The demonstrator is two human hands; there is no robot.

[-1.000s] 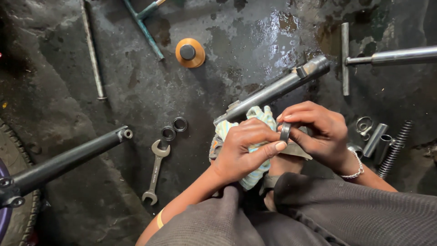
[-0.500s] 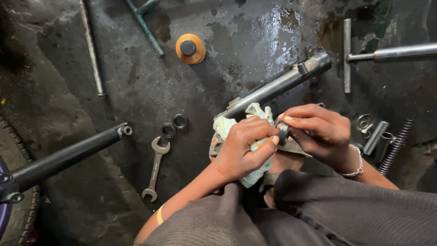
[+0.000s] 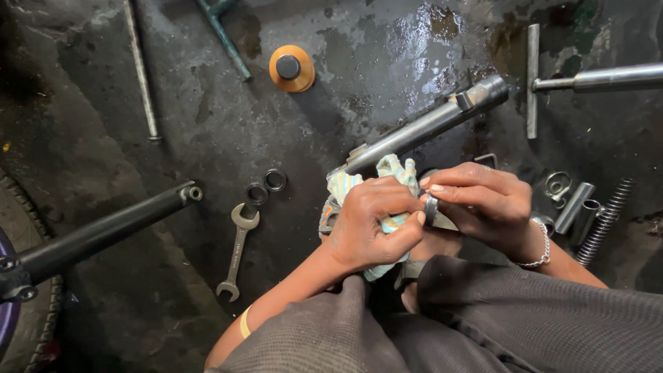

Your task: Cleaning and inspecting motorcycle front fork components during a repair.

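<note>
My left hand (image 3: 373, 221) is closed around a pale checked rag (image 3: 391, 170), pressing it against a small dark metal ring (image 3: 430, 208). My right hand (image 3: 483, 200) pinches that ring between thumb and fingers, and a chain bracelet sits on its wrist. Both hands meet just below the near end of a long grey metal tube (image 3: 428, 126) that lies slantwise on the oily floor. The rest of the rag is hidden under my left fingers.
An open-ended spanner (image 3: 235, 251) and two dark rings (image 3: 266, 186) lie to the left. An orange round cap (image 3: 291, 68) sits above. A black tube (image 3: 103, 231) and a tyre edge (image 3: 27, 318) are at far left. Short sleeves (image 3: 579, 207), a coil spring (image 3: 603, 220) and a T-handled bar (image 3: 594, 77) lie at right.
The hands have stayed together on the ring and rag, with the fingers shifting slightly as the rag rubs the ring. The view has drifted a little.
</note>
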